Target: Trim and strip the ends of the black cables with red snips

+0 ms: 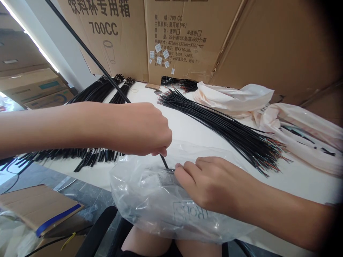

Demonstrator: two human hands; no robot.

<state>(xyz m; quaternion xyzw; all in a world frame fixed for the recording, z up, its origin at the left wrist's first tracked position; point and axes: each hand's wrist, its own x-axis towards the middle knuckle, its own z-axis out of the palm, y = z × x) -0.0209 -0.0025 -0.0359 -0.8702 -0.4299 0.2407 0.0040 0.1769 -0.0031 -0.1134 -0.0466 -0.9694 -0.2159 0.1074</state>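
My left hand (142, 128) is closed in a fist around a black cable (91, 53), which runs in from the upper left and comes out below the fingers. The cable's lower part reaches the fingertips of my right hand (209, 180). My right hand is closed there with its fingers curled; exactly how it grips is partly hidden. Both hands are over a clear plastic bag (144, 200) with printed letters, lying across my lap and the table edge. Something grey shows dimly at the bag near the cable.
A bundle of thin black wires (214, 119) with stripped coloured ends lies on the white table (177, 125). More black cable bundles (93, 89) are at the left. Whitish plastic bags (235, 98) lie at the right. Cardboard boxes (179, 21) stand behind; an open carton (40, 208) is at lower left.
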